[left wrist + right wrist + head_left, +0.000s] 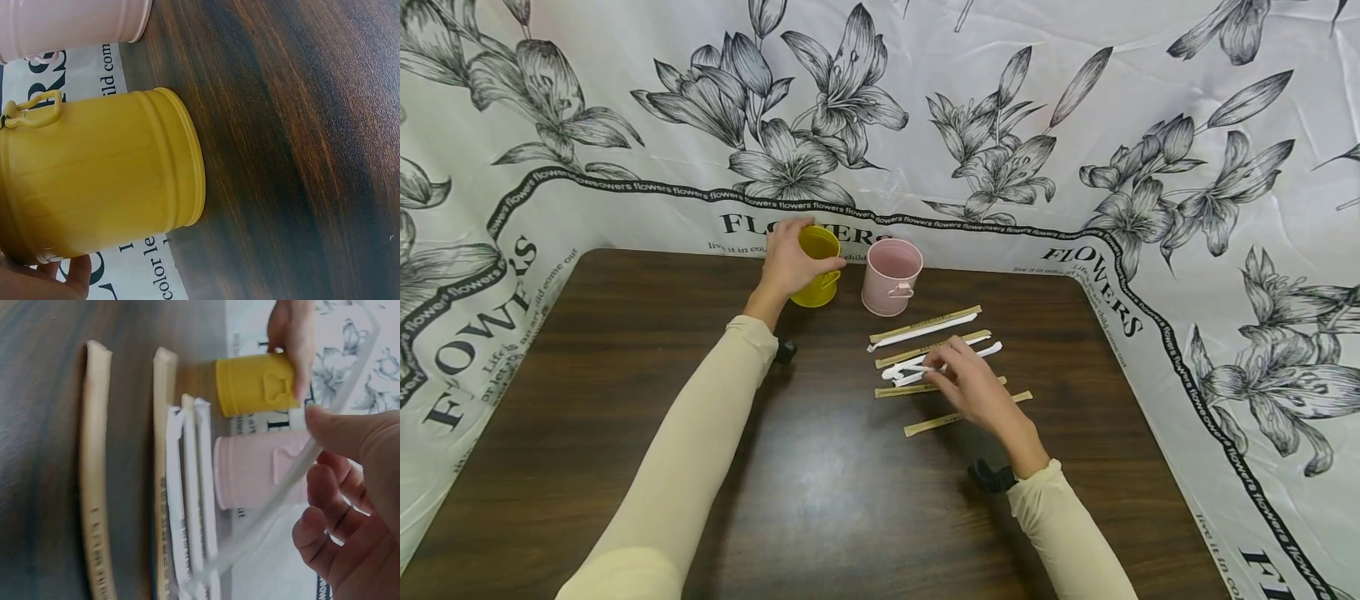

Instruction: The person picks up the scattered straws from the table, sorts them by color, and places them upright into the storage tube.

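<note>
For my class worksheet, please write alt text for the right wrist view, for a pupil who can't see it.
A right hand pinches a slim white stick close to the camera, over a dark table where brown packets and white packets lie. Beyond, a left hand grips a yellow bucket beside a pink bucket, before a flower-printed cloth.

1. Pinches a long white stick in the right hand, kinda blurry, slanting in front of a pink bucket.
2. Got a brown paper stick off by itself on dark wood.
3. See another brown one right beside some pale sticks.
4. Also touches a yellow bucket with the left hand, just beside the pink one.
</note>
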{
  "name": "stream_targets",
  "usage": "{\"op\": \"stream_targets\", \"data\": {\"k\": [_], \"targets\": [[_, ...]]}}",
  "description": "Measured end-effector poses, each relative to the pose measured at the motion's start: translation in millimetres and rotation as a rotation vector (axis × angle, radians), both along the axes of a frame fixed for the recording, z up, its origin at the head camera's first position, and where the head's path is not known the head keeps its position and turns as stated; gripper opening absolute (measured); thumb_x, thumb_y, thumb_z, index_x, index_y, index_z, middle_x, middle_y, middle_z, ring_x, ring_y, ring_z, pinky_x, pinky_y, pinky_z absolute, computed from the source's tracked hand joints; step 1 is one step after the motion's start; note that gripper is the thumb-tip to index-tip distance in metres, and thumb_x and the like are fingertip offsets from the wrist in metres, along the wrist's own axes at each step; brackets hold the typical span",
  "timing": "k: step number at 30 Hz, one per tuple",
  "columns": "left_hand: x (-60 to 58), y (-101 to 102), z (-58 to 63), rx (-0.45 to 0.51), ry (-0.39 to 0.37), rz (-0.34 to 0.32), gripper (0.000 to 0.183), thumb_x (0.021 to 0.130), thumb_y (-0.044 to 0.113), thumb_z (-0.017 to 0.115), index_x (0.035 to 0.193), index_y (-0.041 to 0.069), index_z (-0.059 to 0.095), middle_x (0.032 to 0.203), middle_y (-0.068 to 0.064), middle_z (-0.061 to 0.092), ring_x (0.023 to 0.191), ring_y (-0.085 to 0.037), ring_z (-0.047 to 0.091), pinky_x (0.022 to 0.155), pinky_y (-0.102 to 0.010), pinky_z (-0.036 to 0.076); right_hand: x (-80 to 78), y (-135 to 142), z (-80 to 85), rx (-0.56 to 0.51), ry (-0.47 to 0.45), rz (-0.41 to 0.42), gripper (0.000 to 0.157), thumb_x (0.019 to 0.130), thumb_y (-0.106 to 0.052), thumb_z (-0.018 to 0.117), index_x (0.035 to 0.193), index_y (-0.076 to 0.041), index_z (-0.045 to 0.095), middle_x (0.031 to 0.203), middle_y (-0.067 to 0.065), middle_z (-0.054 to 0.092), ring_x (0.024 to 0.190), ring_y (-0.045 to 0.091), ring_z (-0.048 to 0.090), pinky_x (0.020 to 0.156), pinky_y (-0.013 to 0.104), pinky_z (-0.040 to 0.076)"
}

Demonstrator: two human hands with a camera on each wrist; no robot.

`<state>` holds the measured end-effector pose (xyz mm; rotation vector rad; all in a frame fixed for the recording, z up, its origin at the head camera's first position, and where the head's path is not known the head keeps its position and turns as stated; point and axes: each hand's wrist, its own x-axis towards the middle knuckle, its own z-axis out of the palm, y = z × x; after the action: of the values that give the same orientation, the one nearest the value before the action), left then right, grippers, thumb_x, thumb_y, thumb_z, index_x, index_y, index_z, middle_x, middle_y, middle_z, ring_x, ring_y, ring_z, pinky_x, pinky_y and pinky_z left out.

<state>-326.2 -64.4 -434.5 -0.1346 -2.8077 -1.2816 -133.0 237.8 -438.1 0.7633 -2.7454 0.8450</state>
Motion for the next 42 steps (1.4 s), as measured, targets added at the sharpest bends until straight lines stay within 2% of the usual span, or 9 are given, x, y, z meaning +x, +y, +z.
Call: {"op": "stream_targets", "data": {"k": [7, 12, 19, 24, 27, 31, 34, 37, 42], "targets": [[-0.5, 3, 0.6, 0.024, 0.000, 0.001, 0.102, 0.063, 0.066, 0.076, 0.147, 0.025, 0.035, 0.154, 0.000, 0.028, 0.136, -0.026, 0.028, 0.110, -0.049, 0.033, -9.6, -7, 18.8, -0.079, 0.079, 0.013, 0.011, 0.090, -0.016, 0.066, 0.098, -0.015, 0.059, 0.087, -0.003, 0.055, 0.067, 0.005, 0.048, 0.058, 0.022, 0.044], [-1.1, 6, -1.4, 0.039, 0.001, 0.001, 0.101, 0.063, 0.065, 0.077, 0.147, 0.025, 0.035, 0.154, 0.000, 0.028, 0.138, -0.025, 0.029, 0.112, -0.047, 0.032, -17.3, -15, 32.3, -0.161, 0.069, 0.016, 0.019, 0.089, -0.015, 0.067, 0.105, -0.011, 0.058, 0.086, 0.000, 0.060, 0.064, 0.006, 0.050, 0.054, 0.021, 0.043], [1.2, 6, -2.1, 0.043, -0.001, 0.011, 0.098, 0.064, 0.063, 0.077, 0.146, 0.025, 0.037, 0.152, 0.000, 0.030, 0.136, -0.025, 0.031, 0.111, -0.047, 0.033, -27.9, -31, 46.4, -0.294, 0.049, -0.030, 0.022, 0.092, -0.020, 0.064, 0.111, -0.012, 0.057, 0.074, 0.000, 0.058, 0.060, 0.008, 0.049, 0.051, 0.020, 0.041], [0.9, 5, -2.2, 0.032, 0.004, 0.007, 0.098, 0.064, 0.065, 0.077, 0.145, 0.024, 0.039, 0.153, 0.002, 0.028, 0.138, -0.025, 0.028, 0.111, -0.049, 0.032, -35.0, -45, 58.1, -0.422, 0.077, -0.042, 0.022, 0.090, -0.013, 0.066, 0.110, -0.008, 0.058, 0.077, 0.006, 0.063, 0.057, 0.013, 0.051, 0.051, 0.020, 0.041], [0.5, 4, -2.3, 0.026, 0.001, 0.010, 0.097, 0.064, 0.065, 0.076, 0.145, 0.025, 0.039, 0.153, 0.003, 0.027, 0.138, -0.024, 0.027, 0.111, -0.049, 0.032, -37.0, -57, 74.6, -0.511, 0.100, -0.043, 0.023, 0.089, -0.005, 0.065, 0.109, 0.001, 0.057, 0.082, 0.015, 0.066, 0.056, 0.016, 0.050, 0.051, 0.019, 0.040], [0.3, 3, -1.8, 0.028, -0.001, 0.015, 0.094, 0.066, 0.059, 0.079, 0.145, 0.025, 0.040, 0.153, 0.003, 0.028, 0.138, -0.025, 0.027, 0.110, -0.050, 0.032, -40.8, -70, 100.0, -0.639, 0.084, -0.074, 0.023, 0.088, 0.001, 0.063, 0.108, 0.010, 0.054, 0.083, 0.021, 0.066, 0.056, 0.012, 0.051, 0.051, 0.016, 0.042], [0.3, 2, -1.3, 0.029, 0.001, 0.016, 0.091, 0.068, 0.055, 0.079, 0.144, 0.025, 0.040, 0.152, 0.002, 0.029, 0.138, -0.025, 0.027, 0.110, -0.051, 0.032, -50.2, -76, 110.0, -0.747, 0.039, -0.119, 0.026, 0.089, 0.000, 0.062, 0.110, 0.011, 0.052, 0.084, 0.018, 0.065, 0.056, 0.007, 0.051, 0.052, 0.016, 0.044], [0.6, 1, -0.9, 0.024, -0.002, 0.009, 0.092, 0.068, 0.056, 0.079, 0.145, 0.024, 0.040, 0.153, 0.001, 0.028, 0.138, -0.026, 0.027, 0.110, -0.050, 0.032, -62.2, -82, 113.9, -0.842, -0.007, -0.147, 0.028, 0.090, -0.002, 0.061, 0.113, 0.012, 0.050, 0.091, 0.021, 0.065, 0.056, 0.007, 0.050, 0.049, 0.017, 0.043], [0.4, 0, -0.8, 0.024, -0.003, 0.007, 0.096, 0.065, 0.062, 0.078, 0.145, 0.025, 0.040, 0.153, 0.003, 0.028, 0.138, -0.025, 0.027, 0.112, -0.049, 0.030, -89.4, -89, 111.5, -0.852, -0.043, -0.187, 0.029, 0.092, -0.007, 0.061, 0.114, 0.008, 0.052, 0.102, 0.028, 0.064, 0.055, 0.008, 0.051, 0.051, 0.018, 0.044]]}}
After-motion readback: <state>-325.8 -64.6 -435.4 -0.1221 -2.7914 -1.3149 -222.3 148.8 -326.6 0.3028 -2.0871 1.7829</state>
